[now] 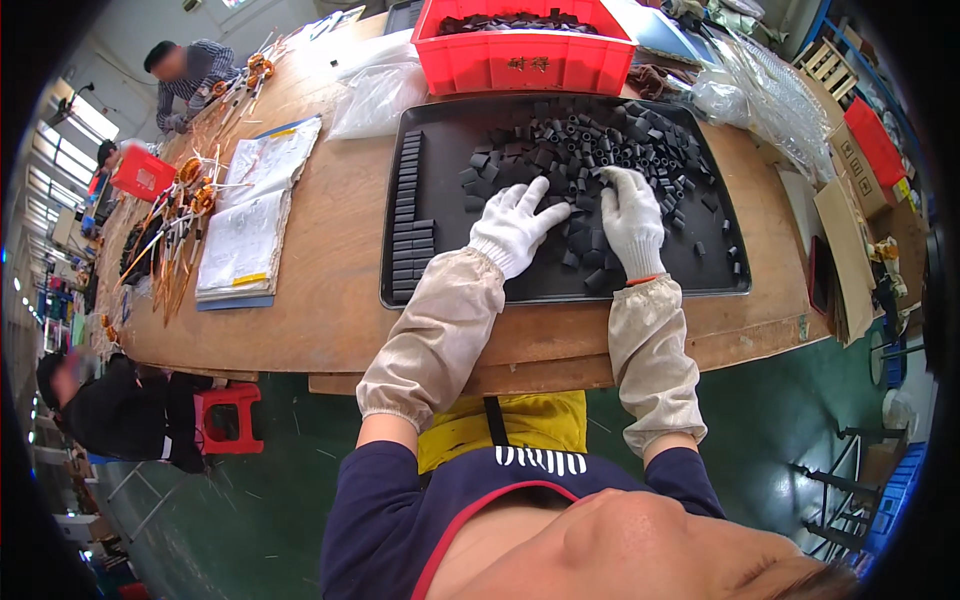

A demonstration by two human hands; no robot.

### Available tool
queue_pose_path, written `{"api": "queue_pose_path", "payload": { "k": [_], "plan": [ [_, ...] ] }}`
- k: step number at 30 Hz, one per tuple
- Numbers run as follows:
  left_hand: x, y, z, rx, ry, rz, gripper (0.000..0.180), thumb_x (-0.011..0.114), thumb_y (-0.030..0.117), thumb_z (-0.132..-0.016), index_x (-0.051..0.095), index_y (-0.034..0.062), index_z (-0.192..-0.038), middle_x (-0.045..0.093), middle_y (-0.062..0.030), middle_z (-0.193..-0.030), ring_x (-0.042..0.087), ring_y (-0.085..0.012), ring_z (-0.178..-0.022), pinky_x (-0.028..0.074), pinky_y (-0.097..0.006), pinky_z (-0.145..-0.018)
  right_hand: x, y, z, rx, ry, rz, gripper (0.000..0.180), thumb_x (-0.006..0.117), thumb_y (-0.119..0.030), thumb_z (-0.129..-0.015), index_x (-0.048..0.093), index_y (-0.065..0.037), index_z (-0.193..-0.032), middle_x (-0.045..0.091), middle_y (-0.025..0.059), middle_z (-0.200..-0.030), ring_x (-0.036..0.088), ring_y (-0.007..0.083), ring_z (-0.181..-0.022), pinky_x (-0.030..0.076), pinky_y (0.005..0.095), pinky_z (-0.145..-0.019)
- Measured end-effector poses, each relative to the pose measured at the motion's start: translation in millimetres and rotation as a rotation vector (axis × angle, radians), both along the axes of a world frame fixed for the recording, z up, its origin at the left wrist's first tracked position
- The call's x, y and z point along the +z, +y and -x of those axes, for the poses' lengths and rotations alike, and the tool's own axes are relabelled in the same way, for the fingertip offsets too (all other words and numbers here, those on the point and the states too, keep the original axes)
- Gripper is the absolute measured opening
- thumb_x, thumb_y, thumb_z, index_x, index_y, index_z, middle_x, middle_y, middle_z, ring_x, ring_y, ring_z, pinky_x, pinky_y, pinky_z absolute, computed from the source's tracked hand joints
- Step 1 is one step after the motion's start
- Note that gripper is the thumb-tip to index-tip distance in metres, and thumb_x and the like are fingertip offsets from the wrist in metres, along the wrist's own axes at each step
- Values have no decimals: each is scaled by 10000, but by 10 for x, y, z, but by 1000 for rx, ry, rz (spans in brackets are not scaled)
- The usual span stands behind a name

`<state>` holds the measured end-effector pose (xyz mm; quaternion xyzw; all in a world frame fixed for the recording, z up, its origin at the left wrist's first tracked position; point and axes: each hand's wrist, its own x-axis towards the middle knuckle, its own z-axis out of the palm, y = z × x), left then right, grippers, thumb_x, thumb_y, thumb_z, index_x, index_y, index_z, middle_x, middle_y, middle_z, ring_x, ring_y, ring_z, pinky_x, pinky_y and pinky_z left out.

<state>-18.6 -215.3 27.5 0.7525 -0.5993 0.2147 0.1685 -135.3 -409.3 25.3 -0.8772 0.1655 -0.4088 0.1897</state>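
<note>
A black tray [430, 170] lies on the table in front of me, with a heap of short black tubes [580, 135] and flat black pieces spread over its right and middle. Along its left side stands a neat column of black tubes [408, 190], with a second, shorter column beside the lower part. My left hand [512, 225], in a white glove, rests at the heap's near left edge, fingers spread and nothing visible in them. In a matching glove, my right hand [634, 222] reaches into the heap, its fingers bent together over the tubes. What they pinch, if anything, is hidden.
Behind the tray stands a red bin [520, 60] holding black pieces. Clear plastic bags [380, 100] and an open paper booklet [250, 215] lie to the left, near orange coils with wires [190, 185]. Cardboard [845, 260] leans at the right. Other people sit at the left.
</note>
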Motion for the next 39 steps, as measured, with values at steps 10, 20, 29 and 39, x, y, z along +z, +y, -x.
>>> {"api": "queue_pose_path", "payload": {
  "k": [10, 20, 29, 39],
  "plan": [
    [18, 92, -11, 116, 450, -115, 299, 693, 125, -911, 705, 242, -1186, 681, -92, -1071, 671, -325, -1048, 573, -425, -877, -17, 149, 35, 115, 344, 89, 357, 684, -196, -913, 672, -214, -1269, 671, 85, -1204, 602, 335, -1179, 483, 457, -1004],
    [114, 133, -80, 22, 1501, 409, 370, 626, 54, -1005, 660, 123, -1366, 695, -29, -1203, 655, -127, -1053, 540, -286, -934, -74, 84, -2, 66, 216, 134, 211, 689, -203, -919, 710, -104, -1104, 719, 62, -1147, 645, 311, -1129, 464, 450, -1012],
    [92, 131, -111, -59, 1644, 486, 345, 609, 86, -1018, 655, 79, -1360, 692, -38, -1251, 629, -130, -1145, 547, -285, -933, -148, 87, -6, 106, 278, 221, 439, 629, -104, -920, 606, -143, -1356, 630, 95, -1379, 590, 316, -1259, 456, 447, -1050],
    [-40, 122, -168, -91, 1766, 468, 277, 726, 215, -990, 666, 58, -1211, 676, -2, -1029, 619, -72, -853, 532, -246, -781, -78, 86, 24, 15, 377, 149, 269, 688, -143, -890, 688, -132, -1159, 675, 82, -1090, 632, 317, -1050, 488, 459, -942]
  ]
}}
